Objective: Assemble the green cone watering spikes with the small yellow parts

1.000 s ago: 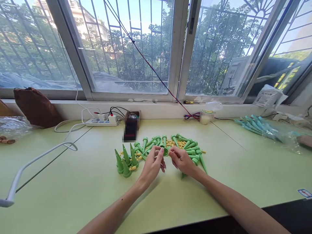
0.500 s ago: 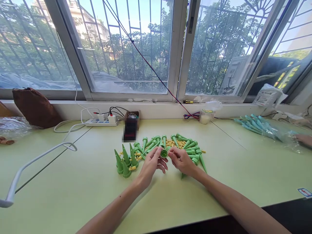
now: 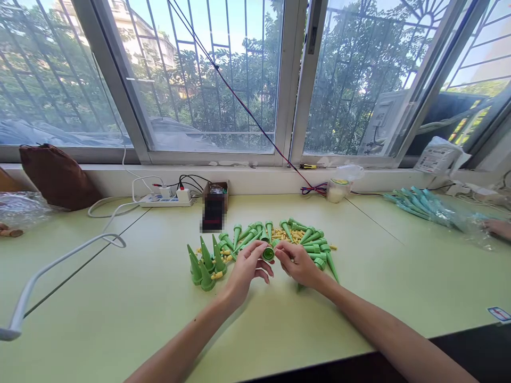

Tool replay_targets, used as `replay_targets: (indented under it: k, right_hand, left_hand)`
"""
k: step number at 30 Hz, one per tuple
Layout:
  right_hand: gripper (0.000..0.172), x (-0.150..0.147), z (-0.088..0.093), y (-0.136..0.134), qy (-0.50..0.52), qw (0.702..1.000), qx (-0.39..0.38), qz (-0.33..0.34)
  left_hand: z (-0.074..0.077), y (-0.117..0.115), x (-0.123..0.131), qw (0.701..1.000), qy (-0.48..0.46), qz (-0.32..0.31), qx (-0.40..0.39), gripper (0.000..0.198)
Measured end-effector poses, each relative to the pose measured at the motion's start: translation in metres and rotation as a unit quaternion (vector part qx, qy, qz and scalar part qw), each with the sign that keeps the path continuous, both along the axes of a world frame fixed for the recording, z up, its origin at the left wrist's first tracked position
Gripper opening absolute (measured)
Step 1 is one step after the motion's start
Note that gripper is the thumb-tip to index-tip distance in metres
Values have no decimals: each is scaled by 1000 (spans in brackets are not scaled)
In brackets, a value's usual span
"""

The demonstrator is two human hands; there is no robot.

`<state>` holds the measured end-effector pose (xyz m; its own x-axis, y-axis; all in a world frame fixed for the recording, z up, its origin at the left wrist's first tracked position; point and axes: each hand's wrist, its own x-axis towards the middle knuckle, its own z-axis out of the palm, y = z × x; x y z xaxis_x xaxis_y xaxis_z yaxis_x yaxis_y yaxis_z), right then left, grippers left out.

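Note:
In my left hand point(image 3: 246, 268) is a green plastic watering spike point(image 3: 268, 254), its round hollow end facing me. The thumb and index finger grip it while the lower fingers hang loosely curled. Close to the right side of that rim, my right hand point(image 3: 297, 261) has its fingertips pinched together; whatever they may hold is too small to make out. Just left of my hands, several green spikes point(image 3: 206, 275) stand point up with small yellow pieces point(image 3: 217, 275) among them. Behind my hands lie more green spikes point(image 3: 313, 248) around a heap of yellow pieces point(image 3: 295, 235).
A white curved rod point(image 3: 30, 290) reaches over the table's left side. At the back are a power strip point(image 3: 167, 199), a small box point(image 3: 221, 194) and a jar point(image 3: 338, 190). Pale blue tubing point(image 3: 425, 207) lies right, near another person's hand point(image 3: 498, 227).
The spike in my left hand has shifted very slightly. My right hand keeps its pinch beside the rim, and the piles look the same.

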<state>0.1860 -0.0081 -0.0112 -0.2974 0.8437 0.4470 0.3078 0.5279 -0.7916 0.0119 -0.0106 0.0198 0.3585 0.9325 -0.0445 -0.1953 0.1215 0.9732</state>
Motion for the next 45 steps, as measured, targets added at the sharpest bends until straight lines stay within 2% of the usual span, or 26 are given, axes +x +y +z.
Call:
replay_targets:
  k: [13,45]
  right_hand:
    - [41,0,2,-1,9,1000,-14,-4]
    - [40,0,5,-2,-5,1000,-11,7]
  left_hand:
    - [1,-1,0,1000,-5,-22,-2,27]
    - [1,-1,0,999,0,-34,-7,32]
